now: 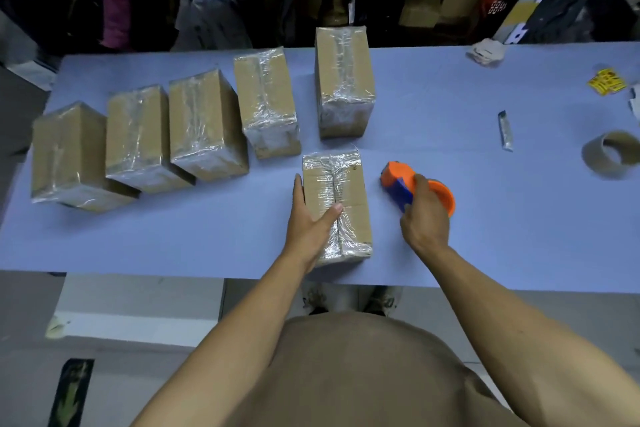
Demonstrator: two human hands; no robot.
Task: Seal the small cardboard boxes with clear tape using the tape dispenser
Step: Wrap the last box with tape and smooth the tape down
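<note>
1. Cluttered shelving with bags and cartons runs behind the blue worktop at which we stand, and five taped boxes sit in a staggered row from its left edge toward the middle of its far edge.
2. We have the box in hand near the front edge, roughly at the middle of the worktop. Our left hand lies flat against its left side with the thumb pressed on top, a steadying hold and not a closed grasp.
3. Our right hand is wrapped around the orange and blue tape dispenser, which sits on the worktop just beside the box's right side, apart from it.
4. What could go wrong, as we judge it: if we pull tape while the left hand only rests on the box, the box may slide toward the front edge or twist, and the strip would land crooked.
5. Loose tape ends at the far and near ends of the box look wrinkled, so a fresh strip might catch on them and bunch up.
6. An empty tape core lies near the right edge, and we cannot tell how much tape is left in the dispenser.
7. This box is plain brown cardboard with a clear, crinkled strip along the centre seam and shiny, creased wrapping at both ends.
</note>
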